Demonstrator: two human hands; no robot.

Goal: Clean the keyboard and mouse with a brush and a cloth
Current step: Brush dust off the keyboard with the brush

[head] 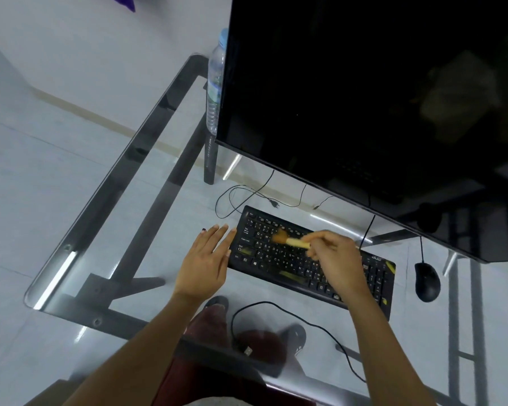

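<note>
A black keyboard [279,260] lies slanted on the glass desk [123,218], below the monitor. My right hand [335,259] is over its middle, gripping a small brush [291,241] with a pale yellow handle. The blurred orange bristles touch the upper left keys. My left hand [208,259] rests flat with fingers spread on the glass, its fingertips at the keyboard's left edge. A black mouse [427,281] sits on the desk to the right of the keyboard. No cloth is in view.
A large dark monitor [379,106] overhangs the back of the desk. A clear water bottle [216,83] stands behind its left edge. Loose black cables [279,307] run under and in front of the keyboard. My legs and sandals show through the glass.
</note>
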